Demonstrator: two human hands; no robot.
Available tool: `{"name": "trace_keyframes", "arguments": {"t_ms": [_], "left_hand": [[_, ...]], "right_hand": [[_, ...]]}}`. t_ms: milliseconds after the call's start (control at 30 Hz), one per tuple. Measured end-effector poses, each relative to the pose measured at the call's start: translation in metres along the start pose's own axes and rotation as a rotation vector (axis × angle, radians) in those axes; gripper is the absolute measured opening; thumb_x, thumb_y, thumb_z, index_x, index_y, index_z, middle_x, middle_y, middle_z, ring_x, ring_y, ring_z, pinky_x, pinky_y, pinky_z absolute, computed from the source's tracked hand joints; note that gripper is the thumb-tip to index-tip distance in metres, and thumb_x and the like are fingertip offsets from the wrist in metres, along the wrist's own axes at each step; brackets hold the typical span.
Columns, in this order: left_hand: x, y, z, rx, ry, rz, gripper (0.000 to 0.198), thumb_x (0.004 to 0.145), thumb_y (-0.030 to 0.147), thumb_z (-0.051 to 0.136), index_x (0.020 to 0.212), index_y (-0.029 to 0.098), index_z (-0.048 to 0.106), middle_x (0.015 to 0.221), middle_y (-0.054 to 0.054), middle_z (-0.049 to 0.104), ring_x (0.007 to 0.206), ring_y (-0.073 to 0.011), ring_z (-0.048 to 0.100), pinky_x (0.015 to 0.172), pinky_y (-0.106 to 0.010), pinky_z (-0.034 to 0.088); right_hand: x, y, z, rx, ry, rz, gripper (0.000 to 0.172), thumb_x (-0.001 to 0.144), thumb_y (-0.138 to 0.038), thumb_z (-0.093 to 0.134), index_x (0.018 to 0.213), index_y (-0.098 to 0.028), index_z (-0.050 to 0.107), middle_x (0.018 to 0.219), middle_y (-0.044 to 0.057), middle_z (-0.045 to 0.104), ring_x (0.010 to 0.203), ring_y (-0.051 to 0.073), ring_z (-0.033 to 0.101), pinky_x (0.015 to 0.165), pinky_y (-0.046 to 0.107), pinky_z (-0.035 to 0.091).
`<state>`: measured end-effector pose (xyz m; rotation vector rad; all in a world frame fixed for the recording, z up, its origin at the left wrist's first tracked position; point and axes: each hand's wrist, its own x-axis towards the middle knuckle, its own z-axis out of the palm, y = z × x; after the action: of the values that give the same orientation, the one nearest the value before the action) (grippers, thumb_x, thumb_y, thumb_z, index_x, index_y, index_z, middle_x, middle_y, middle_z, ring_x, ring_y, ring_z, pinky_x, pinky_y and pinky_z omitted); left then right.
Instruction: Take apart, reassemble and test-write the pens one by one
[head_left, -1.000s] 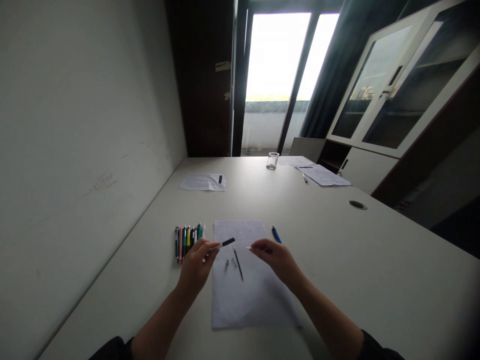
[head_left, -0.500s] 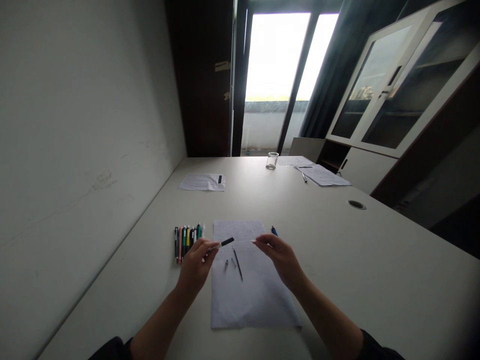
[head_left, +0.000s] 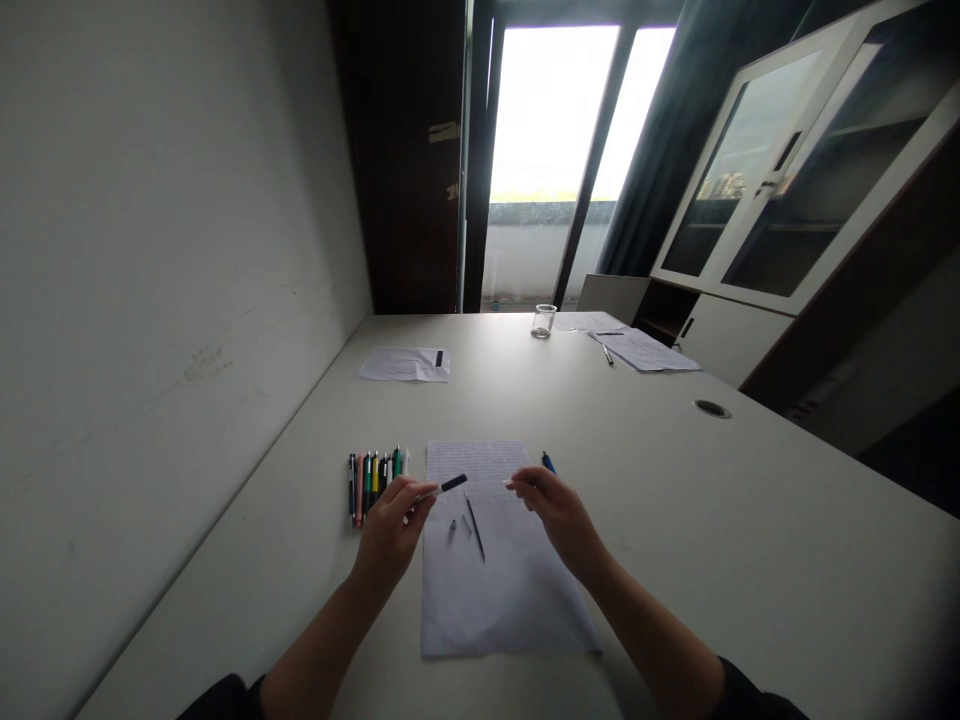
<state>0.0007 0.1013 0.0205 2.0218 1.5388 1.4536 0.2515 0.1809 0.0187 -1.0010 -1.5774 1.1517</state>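
Observation:
Over the sheet of paper (head_left: 510, 605), my left hand (head_left: 391, 525) is closed on a pen barrel (head_left: 454, 483), whose dark end points right. My right hand (head_left: 559, 510) is pinched above the paper's right side, with a tiny pale piece at its fingertips, too small to name. A gap separates the two hands. Below them on the paper lie a thin pen refill (head_left: 475, 528), a small dark pen part (head_left: 452, 526) and a short thin piece, perhaps a spring (head_left: 466, 524). A blue pen (head_left: 548, 462) lies beyond my right hand, partly hidden by it.
Several pens (head_left: 367, 485) lie in a row left of the paper, partly behind my left hand. Farther back are another sheet (head_left: 405, 364), a glass (head_left: 543, 321) and stacked papers (head_left: 649, 352) with a pen (head_left: 606, 353). A cable hole (head_left: 712, 409) sits at the right.
Almost nothing differs. Both hands keep their grips and places, with only a very slight shift of the right fingertips.

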Motion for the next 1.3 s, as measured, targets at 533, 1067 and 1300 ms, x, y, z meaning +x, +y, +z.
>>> {"name": "trace_keyframes", "arguments": {"t_ms": [533,1067,1300], "left_hand": [[0.0002,-0.0014,-0.0001,0.000,-0.014,0.001,0.017,0.098,0.024,0.053,0.109,0.022,0.066,0.098,-0.005,0.062,0.087,-0.0165,0.062,0.076,-0.027,0.053],[-0.0002,-0.0028,0.0011,0.014,-0.019,-0.003,0.017,0.097,0.025,0.053,0.108,0.022,0.066,0.097,-0.004,0.063,0.085,-0.0158,0.063,0.075,-0.026,0.053],[-0.0004,-0.0039,0.0016,0.014,-0.028,0.003,0.017,0.098,0.026,0.053,0.108,0.023,0.066,0.097,-0.005,0.063,0.087,-0.0163,0.063,0.075,-0.027,0.053]], "right_hand": [[-0.0027,0.0030,0.0017,-0.445,-0.205,-0.301,0.010,0.092,-0.025,0.062,0.085,-0.021,0.067,0.088,0.003,0.068,0.079,0.017,0.064,0.073,0.029,0.051],[-0.0052,0.0043,0.0029,-0.840,-0.400,-0.577,0.012,0.094,-0.012,0.059,0.095,-0.020,0.068,0.093,0.006,0.067,0.087,0.020,0.060,0.076,0.033,0.053],[-0.0063,0.0019,0.0042,-0.877,-0.440,-0.595,0.019,0.094,-0.008,0.056,0.100,-0.020,0.069,0.096,0.006,0.067,0.090,0.021,0.059,0.078,0.033,0.053]]}}
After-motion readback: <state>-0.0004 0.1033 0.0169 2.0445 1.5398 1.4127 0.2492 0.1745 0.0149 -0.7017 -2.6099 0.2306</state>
